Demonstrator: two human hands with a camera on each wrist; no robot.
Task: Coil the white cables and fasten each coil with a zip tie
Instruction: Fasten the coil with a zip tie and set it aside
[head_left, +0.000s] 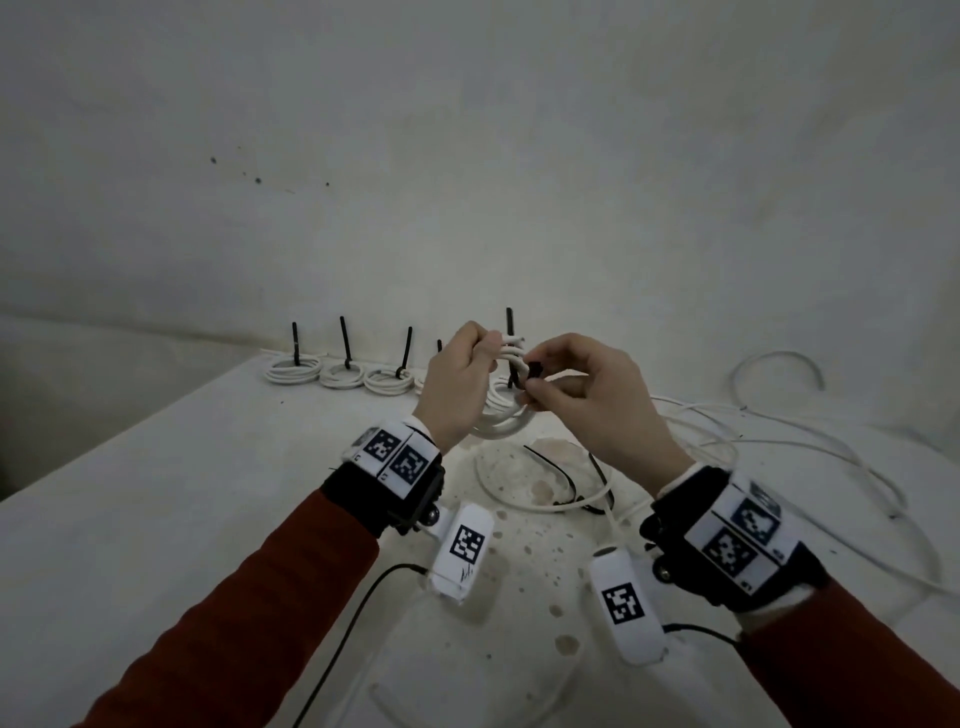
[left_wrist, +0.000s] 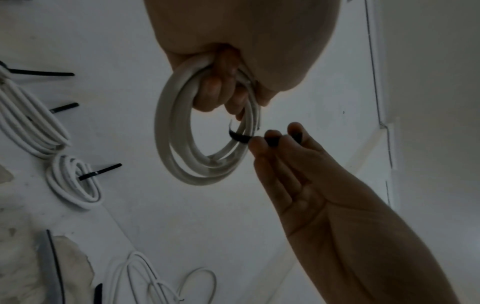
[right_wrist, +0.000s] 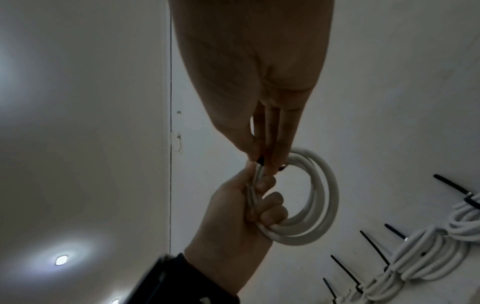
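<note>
My left hand (head_left: 480, 353) is raised above the table and grips one side of a white cable coil (head_left: 500, 422), with its fingers curled through the loops. The coil (left_wrist: 170, 144) hangs down from that fist as a ring of several turns. My right hand (head_left: 530, 385) pinches a black zip tie (head_left: 533, 371) against the coil's right side. In the left wrist view the zip tie (left_wrist: 238, 137) crosses the coil's strands at my right fingertips (left_wrist: 259, 146). From the right wrist, the zip tie (right_wrist: 261, 160) shows as a dark bit between thumb and fingers, next to the coil (right_wrist: 326, 195).
A row of tied coils (head_left: 337, 375) with upright black zip tie tails stands along the table's back edge. Loose white cable (head_left: 779, 447) sprawls over the right side. Spare black zip ties (head_left: 563, 480) lie below my hands on a stained patch. A wall rises close behind.
</note>
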